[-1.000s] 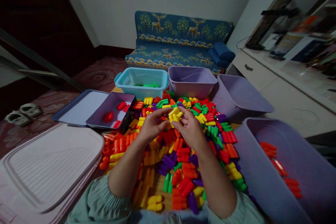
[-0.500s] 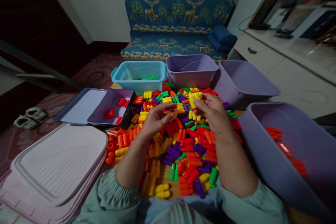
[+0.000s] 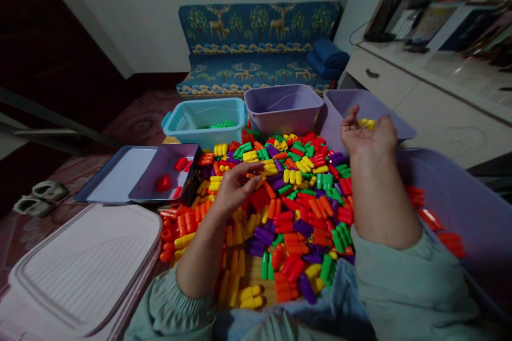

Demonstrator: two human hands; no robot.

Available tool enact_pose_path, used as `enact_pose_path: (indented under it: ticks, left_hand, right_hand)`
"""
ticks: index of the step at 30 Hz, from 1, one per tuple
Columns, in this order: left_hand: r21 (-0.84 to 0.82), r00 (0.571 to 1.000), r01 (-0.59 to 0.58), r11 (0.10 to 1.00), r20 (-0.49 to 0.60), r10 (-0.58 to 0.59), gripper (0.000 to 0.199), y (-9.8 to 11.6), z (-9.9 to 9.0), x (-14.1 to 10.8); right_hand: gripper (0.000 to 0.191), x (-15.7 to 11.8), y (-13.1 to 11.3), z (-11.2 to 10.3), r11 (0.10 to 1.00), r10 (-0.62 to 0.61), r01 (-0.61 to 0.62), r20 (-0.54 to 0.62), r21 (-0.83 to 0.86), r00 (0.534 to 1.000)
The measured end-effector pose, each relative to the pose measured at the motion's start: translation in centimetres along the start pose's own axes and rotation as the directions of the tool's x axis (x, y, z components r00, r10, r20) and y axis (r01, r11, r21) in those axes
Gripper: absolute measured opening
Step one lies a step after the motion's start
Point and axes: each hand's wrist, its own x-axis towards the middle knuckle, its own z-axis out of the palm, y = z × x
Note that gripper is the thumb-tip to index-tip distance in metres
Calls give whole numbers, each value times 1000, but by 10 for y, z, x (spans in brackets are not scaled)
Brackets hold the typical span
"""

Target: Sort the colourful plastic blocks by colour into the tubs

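A heap of plastic connector pieces (image 3: 296,224), in red, orange, yellow, green and purple, covers the wooden table. Over its middle hovers my left hand (image 3: 236,186), fingers loosely stretched out, nothing visibly held. My right hand (image 3: 370,136) reaches to the back-right purple bin (image 3: 334,122), its fingers spread apart. Between them shows a yellow piece (image 3: 367,123), just beyond the palm. Whether it is falling or lying in the bin I cannot tell. The hand hides part of that bin's inside.
A light-blue bin (image 3: 204,138) holds green pieces. Beside it is another purple bin (image 3: 284,120). At the right, a large purple bin (image 3: 476,197) has orange-red pieces; at the left, a shallow purple box (image 3: 144,186) has red ones. Pale lids (image 3: 84,266) lie front left.
My right hand has moved right from the heap to the back-right bin, and its fingers have opened from the yellow piece. My left hand has stayed nearly in place. The view has shifted slightly.
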Motion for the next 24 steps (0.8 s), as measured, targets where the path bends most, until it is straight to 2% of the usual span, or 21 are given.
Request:
enact_pose_path:
  ticks: [4, 6, 8, 10, 12, 14, 16, 17, 19, 21, 24]
  left_hand:
    - [92, 996, -45, 995, -67, 51, 23, -1, 0, 0]
    - [208, 990, -77, 975, -103, 100, 21, 0, -1, 0]
    - [342, 981, -111, 933, -114, 158, 19, 2, -3, 0]
    - [454, 977, -137, 880, -86, 197, 23, 4, -6, 0]
    - [541, 980, -156, 826, -18, 196, 32, 7, -10, -1]
    - [604, 983, -176, 777, 71, 168, 39, 10, -12, -2]
    - [637, 981, -191, 747, 144, 128, 44, 11, -13, -3]
    - [642, 980, -193, 742, 166, 110, 46, 11, -13, -4]
    - [640, 980, -182, 746, 183, 81, 50, 9, -12, -4]
    - [631, 985, -153, 761, 162, 64, 49, 7, -12, -3]
    - [602, 991, -122, 789, 122, 61, 41, 2, -12, -2]
  right_hand:
    - [25, -38, 3, 17, 989, 133, -134, 26, 68, 991]
    - [22, -62, 7, 25, 989, 144, -137, 136, -59, 980]
    - [29, -85, 13, 28, 953, 149, -63, 280, -295, 948]
    - [32, -101, 19, 27, 844, 166, 75, 392, -531, 905]
    - [33, -110, 25, 23, 639, 177, 268, 476, -721, 861]
    - [39, -115, 29, 17, 379, 207, 454, 552, -806, 808]
    - [50, -118, 30, 14, 184, 263, 567, 596, -803, 759]
    - [54, -119, 31, 13, 131, 294, 596, 606, -792, 740]
    - [55, -121, 32, 13, 93, 334, 622, 613, -777, 716]
    - [44, -122, 34, 17, 93, 339, 632, 621, -769, 706]
    - [18, -123, 36, 24, 103, 284, 616, 616, -781, 735]
